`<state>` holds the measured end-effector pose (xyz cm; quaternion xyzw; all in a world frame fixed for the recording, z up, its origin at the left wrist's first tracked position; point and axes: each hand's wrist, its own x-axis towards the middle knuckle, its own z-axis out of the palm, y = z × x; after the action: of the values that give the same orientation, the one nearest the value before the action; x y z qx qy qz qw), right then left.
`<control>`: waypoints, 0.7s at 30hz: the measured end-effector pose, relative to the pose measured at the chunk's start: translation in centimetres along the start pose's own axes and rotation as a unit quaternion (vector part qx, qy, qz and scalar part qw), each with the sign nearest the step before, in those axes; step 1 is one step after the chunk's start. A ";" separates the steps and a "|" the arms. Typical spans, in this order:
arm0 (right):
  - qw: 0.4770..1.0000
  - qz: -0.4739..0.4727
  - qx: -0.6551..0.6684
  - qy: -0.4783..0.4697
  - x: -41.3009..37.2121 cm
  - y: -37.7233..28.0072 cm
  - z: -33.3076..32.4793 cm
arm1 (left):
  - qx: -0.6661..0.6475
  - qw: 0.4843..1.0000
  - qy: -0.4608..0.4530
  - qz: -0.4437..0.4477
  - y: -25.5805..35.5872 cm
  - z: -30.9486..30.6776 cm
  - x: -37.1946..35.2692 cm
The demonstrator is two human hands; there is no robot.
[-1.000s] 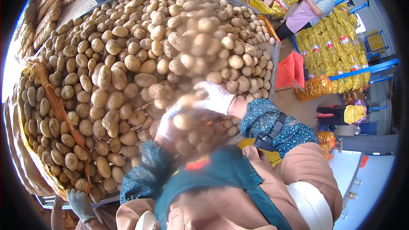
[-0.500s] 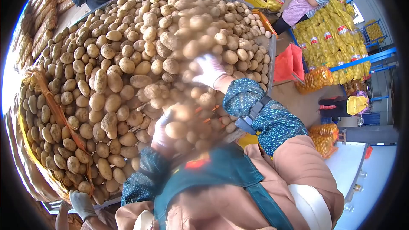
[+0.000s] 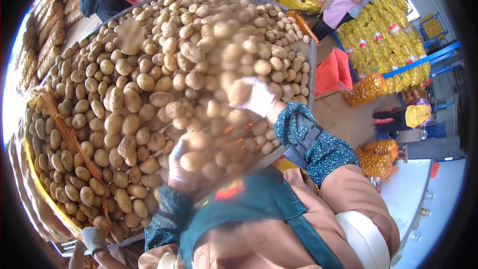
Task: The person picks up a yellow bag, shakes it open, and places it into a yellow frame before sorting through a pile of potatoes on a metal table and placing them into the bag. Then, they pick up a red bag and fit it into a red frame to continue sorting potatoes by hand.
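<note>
A wide heap of potatoes [image 3: 132, 124] fills the metal-edged table in front of me. My right hand [image 3: 260, 98], in a white glove, is closed around a potato [image 3: 239, 92] above the right part of the heap. My left hand [image 3: 178, 168], gloved too, is low at the near edge, its fingers curled against a potato [image 3: 192, 161]; a blurred patch covers part of this area. Over the far left of the heap, a larger, blurred tan potato shape [image 3: 131, 37] appears to be in the air.
Another person's gloved hand [image 3: 94, 240] rests at the lower left by a torn orange net sack [image 3: 69, 137]. Other people stand along the far edge. To the right are a red bin [image 3: 332, 73], stacked yellow net bags [image 3: 381, 45] and a white surface [image 3: 406, 189].
My right hand has closed on a potato and drawn slightly right and down. The left hand has shifted left and down with its potato. A blurred potato shape has appeared at the far left.
</note>
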<state>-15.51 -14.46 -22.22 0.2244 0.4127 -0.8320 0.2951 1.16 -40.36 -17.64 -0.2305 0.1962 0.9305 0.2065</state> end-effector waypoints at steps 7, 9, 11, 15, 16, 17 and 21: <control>0.635 -0.121 -0.725 0.238 3.8 0.7 4.0 | 0.075 0.996 0.018 0.040 -0.9 -1.1 0.3; 0.361 -0.398 -0.843 -0.021 3.5 0.7 1.9 | 0.079 0.996 -0.022 0.046 -1.0 -2.6 0.9; 0.264 -0.445 -0.852 -0.084 0.9 -1.4 3.9 | 0.129 0.990 -0.036 0.036 -1.1 -4.5 1.7; 0.295 -0.306 -0.905 -0.017 3.2 0.0 3.4 | 0.013 0.999 -0.040 -0.011 -1.4 -3.4 1.4; 0.283 -0.338 -0.897 -0.035 3.5 0.1 2.6 | 0.011 0.998 -0.061 -0.004 -1.5 -4.0 1.9; 0.274 -0.273 -0.922 -0.030 3.2 -0.1 2.9 | 0.048 0.994 -0.099 0.012 -1.3 -4.1 1.8; 0.744 -0.018 -0.662 0.093 0.1 -2.3 3.0 | 0.102 0.992 -0.074 0.014 -1.5 3.6 -3.7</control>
<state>-17.58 -15.80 -19.36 0.0414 0.8891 -0.3302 0.3142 3.60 -38.49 -13.21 -0.1358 0.2775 0.9230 0.2293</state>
